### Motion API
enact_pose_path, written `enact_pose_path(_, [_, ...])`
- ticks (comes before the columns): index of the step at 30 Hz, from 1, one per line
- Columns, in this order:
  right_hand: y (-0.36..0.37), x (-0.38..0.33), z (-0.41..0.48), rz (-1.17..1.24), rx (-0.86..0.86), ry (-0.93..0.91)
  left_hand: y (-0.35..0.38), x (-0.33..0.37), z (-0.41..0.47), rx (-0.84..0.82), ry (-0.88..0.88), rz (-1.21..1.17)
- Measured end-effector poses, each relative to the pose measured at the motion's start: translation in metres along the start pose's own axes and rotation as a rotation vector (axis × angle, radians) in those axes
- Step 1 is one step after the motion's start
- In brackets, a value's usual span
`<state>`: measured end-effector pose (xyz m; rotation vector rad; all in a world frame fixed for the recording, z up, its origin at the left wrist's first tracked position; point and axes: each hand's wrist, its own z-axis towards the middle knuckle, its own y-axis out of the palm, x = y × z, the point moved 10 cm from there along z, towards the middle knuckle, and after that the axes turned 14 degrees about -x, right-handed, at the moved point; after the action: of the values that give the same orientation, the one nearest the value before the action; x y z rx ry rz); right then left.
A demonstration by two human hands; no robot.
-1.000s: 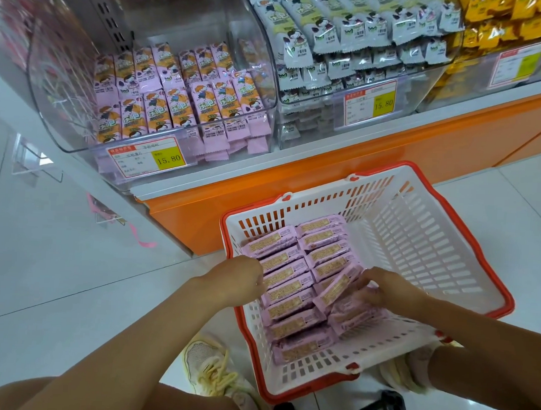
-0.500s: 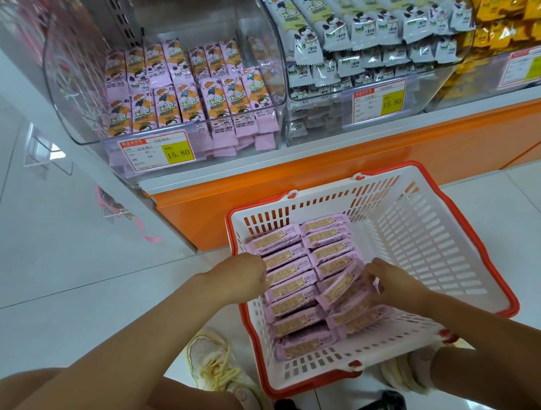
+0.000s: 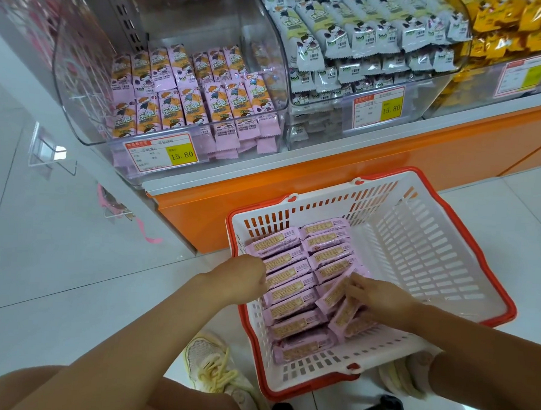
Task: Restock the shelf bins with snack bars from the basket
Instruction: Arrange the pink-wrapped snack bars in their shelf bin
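A white basket with a red rim (image 3: 447, 276) sits on the floor, its left half packed with pink snack bars (image 3: 290, 287) in two rows. My left hand (image 3: 240, 278) is curled over the basket's left rim; its fingers are hidden and I cannot tell whether they hold a bar. My right hand (image 3: 374, 295) grips a tilted bunch of pink bars (image 3: 342, 305) in the right row. Above, a clear shelf bin (image 3: 80, 107) holds matching pink bars (image 3: 187, 87) standing in rows.
A second clear bin with white snack packs (image 3: 359, 37) stands to the right, and yellow packs (image 3: 516, 26) lie further right. Orange shelf base (image 3: 327, 176) runs behind the basket. My shoes (image 3: 216, 371) and a black tripod foot (image 3: 387, 408) are beside the basket's near edge.
My right hand has slid left along the right row and tipped several bars up on edge. The left hand has stayed at the basket's left rim.
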<state>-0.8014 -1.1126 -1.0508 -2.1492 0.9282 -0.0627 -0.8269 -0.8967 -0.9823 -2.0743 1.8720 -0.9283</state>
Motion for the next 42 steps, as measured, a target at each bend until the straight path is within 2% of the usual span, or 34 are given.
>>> enact_pose_path(5, [-0.013, -0.009, -0.001, -0.118, 0.079, -0.042, 0.001, -0.001, 0.000, -0.009, 0.001, -0.003])
enact_pose_path(10, [-0.036, 0.012, -0.004, -0.151, 0.257, 0.056, -0.001, -0.001, 0.000, -0.005, 0.005, -0.015])
enact_pose_path(13, [-0.038, 0.012, 0.009, -0.164, 0.196, 0.033, -0.001, -0.001, -0.001, -0.008, 0.000, -0.019])
enact_pose_path(15, [-0.034, 0.012, 0.019, -0.169, 0.081, 0.033, -0.001, -0.001, -0.002, -0.006, 0.001, -0.022])
enact_pose_path(18, [-0.033, 0.004, 0.026, -0.080, -0.018, -0.020, -0.001, 0.000, -0.003, -0.009, 0.006, -0.021])
enact_pose_path(21, [-0.037, 0.005, 0.017, 0.225, -0.056, 0.056, -0.006, 0.002, -0.007, 0.012, 0.020, -0.025])
enact_pose_path(23, [-0.046, -0.004, 0.003, 0.606, -0.060, 0.067, -0.014, 0.003, -0.012, 0.045, 0.036, -0.040])
enact_pose_path(24, [-0.051, -0.016, -0.003, 0.838, -0.069, -0.003, -0.020, 0.004, -0.016, 0.069, 0.053, -0.067])
enact_pose_path(27, [-0.055, -0.060, -0.016, 1.605, -0.275, -0.255, -0.040, 0.014, -0.033, 0.131, 0.142, -0.275])
enact_pose_path(29, [-0.065, -0.077, -0.022, 1.898, -0.341, -0.324, -0.051, 0.027, -0.043, 0.132, 0.221, -0.431])
enact_pose_path(33, [-0.105, -0.102, -0.036, 1.973, -0.295, -0.392, -0.080, 0.045, -0.070, 0.211, 0.387, -0.712])
enact_pose_path(35, [-0.124, -0.104, -0.043, 2.056, -0.226, -0.394, -0.098, 0.039, -0.085, 0.316, 0.384, -0.753])
enact_pose_path(37, [-0.141, -0.109, -0.047, 2.152, -0.227, -0.421, -0.113, 0.033, -0.102, 0.397, 0.365, -0.754])
enact_pose_path(42, [-0.184, -0.133, -0.051, 2.095, -0.289, -0.521, -0.127, 0.038, -0.130, 0.389, 0.460, -0.889])
